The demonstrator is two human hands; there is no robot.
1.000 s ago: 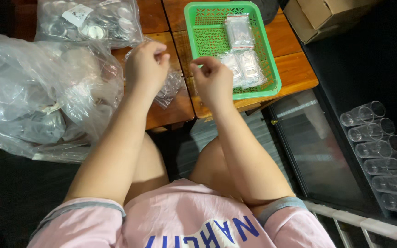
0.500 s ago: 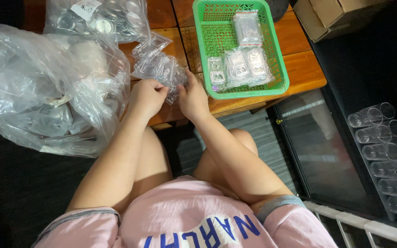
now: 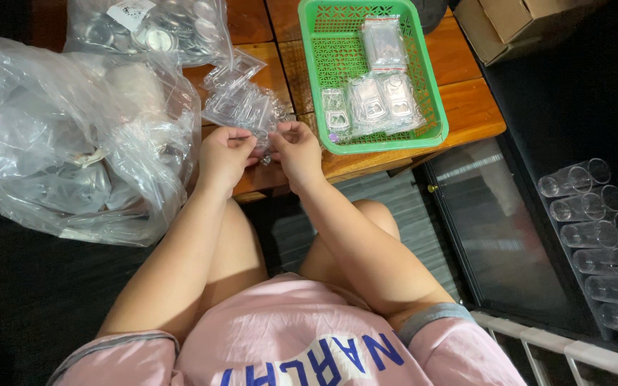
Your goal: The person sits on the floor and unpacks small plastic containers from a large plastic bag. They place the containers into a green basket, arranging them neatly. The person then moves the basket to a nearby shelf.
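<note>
Head camera: looks down at two hands by a wooden table (image 3: 466, 107).
Left hand (image 3: 223, 154): fingers pinched on the near edge of a small clear bag (image 3: 241, 104).
Right hand (image 3: 298, 146): fingers pinched on the same bag edge.
Small clear bag: lies on the table, left of the green basket (image 3: 434, 107).
Green basket: holds little packets (image 3: 384, 96).
Big plastic bag (image 3: 59, 136): far left of the basket.
Clear cups (image 3: 595, 214): right of the basket, off the table.

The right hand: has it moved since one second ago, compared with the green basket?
Yes. The right hand has moved left, away from the green basket, and now meets the left hand on a small clear plastic bag.
</note>
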